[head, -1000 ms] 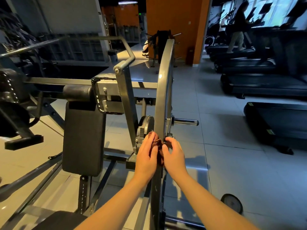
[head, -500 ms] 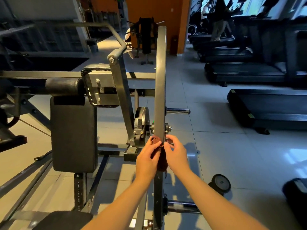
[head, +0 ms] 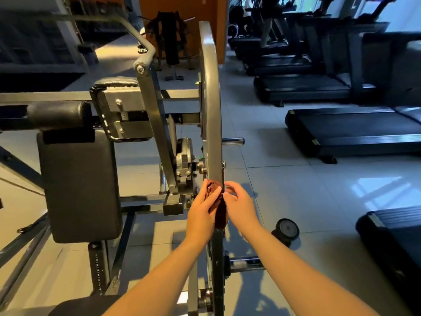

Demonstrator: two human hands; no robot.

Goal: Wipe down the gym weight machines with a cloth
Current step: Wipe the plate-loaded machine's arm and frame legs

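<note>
we're mid-wipe on the bar [head: 210, 87]: left hand [head: 200, 215] and right hand [head: 240, 207] pinch the cloth [head: 220, 215] round it; next, slide along.

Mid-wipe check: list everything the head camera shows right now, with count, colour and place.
cloth: one, dark red, on the curved bar between the hands
curved bar: one, grey metal, centre, upright
back pad: one, black, left of the bar
roller pad: one, black, above the back pad
weight peg: one, chrome, sticking out right of the bar
treadmills: several, black, along the right side
wheel-like disc: one, black, on the floor right of the hands
floor: pale tiles
person: one, far back, on a treadmill
left hand: grips the cloth from the bar's left
right hand: pinches the cloth at the bar's right edge
</note>
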